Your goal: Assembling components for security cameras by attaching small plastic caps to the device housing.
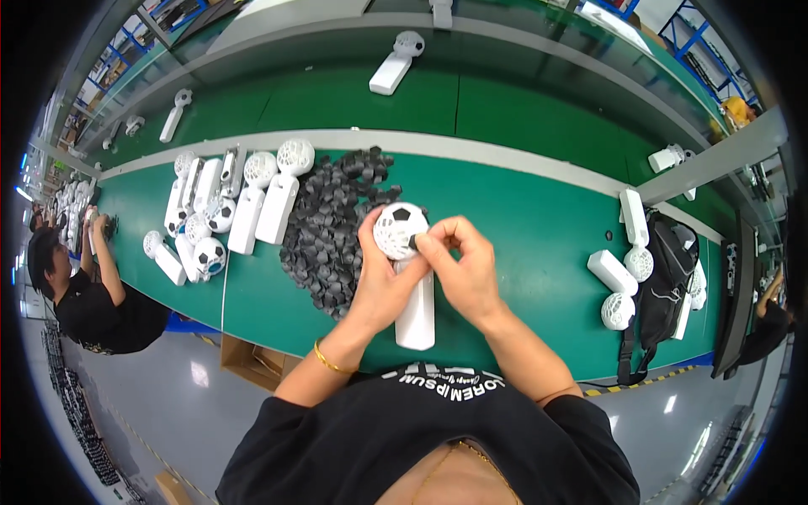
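My left hand (380, 286) is wrapped round the ball-shaped head of a white handheld fan (417, 316), whose handle points toward me over the green table. The head is a white lattice like a football, with a black patch showing on top. At the head's right side, my right hand (465, 268) pinches a small black piece (413, 241) between thumb and forefinger, pressed against the lattice. Just left of my hands lies a heap of loose black pieces (324, 240), flat and small. How the piece sits under my thumb is partly hidden.
Several white ball-headed fans (276, 206) lie at the left of the green table (530, 219). To the right are more fans (613, 273) beside a black backpack (669, 261). A grey rail crosses behind, with a green conveyor belt (497, 101) beyond it. Another person (93, 295) works at far left.
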Available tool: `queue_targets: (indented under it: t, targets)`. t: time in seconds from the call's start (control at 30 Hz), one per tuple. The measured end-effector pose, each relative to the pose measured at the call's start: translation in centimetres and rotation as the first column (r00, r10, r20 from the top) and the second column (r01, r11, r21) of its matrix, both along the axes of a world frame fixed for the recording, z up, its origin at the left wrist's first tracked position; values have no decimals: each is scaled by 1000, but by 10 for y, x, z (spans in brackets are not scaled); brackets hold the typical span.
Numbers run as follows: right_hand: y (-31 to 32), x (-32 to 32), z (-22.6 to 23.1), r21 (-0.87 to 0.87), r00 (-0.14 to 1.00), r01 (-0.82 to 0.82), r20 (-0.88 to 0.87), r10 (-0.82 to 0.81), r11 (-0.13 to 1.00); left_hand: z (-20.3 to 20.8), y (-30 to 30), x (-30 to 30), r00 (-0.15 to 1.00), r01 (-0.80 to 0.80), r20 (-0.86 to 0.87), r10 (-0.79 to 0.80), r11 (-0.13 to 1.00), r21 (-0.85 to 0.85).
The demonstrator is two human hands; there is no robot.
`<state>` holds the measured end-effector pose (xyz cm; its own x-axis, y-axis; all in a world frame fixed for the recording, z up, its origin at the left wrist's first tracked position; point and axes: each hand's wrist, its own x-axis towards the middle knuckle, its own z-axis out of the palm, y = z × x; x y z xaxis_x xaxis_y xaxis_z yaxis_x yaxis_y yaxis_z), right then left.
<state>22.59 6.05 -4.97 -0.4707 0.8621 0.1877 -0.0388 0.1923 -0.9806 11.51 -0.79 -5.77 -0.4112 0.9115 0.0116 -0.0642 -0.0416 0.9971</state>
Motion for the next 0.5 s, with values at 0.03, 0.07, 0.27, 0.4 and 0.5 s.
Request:
queue_targets:
  t: [0.03, 0.07, 0.27, 0.4, 0.5]
  targets:
    - [7, -1, 0, -13, 1000, -17, 10, 17, 1000, 0, 6, -4, 1000, 9, 6, -9, 1000, -6]
    - [11, 2, 1, -43, 999, -34, 32, 35, 999, -1, 7, -6, 1000, 24, 1, -24, 1000, 2]
    - [31, 8, 23, 184, 984, -140, 133, 116, 973, 9, 11, -12, 995, 97, 16, -96, 995, -30]
    - [37, 13, 30, 212, 927, -251, 332, 173, 944, 6, 7, -14, 991, 131, 14, -131, 988, -79]
    - [39, 12, 25, 237, 961, -188, 246, 129, 953, 11, 6, -10, 989, 148, 44, -144, 985, -90]
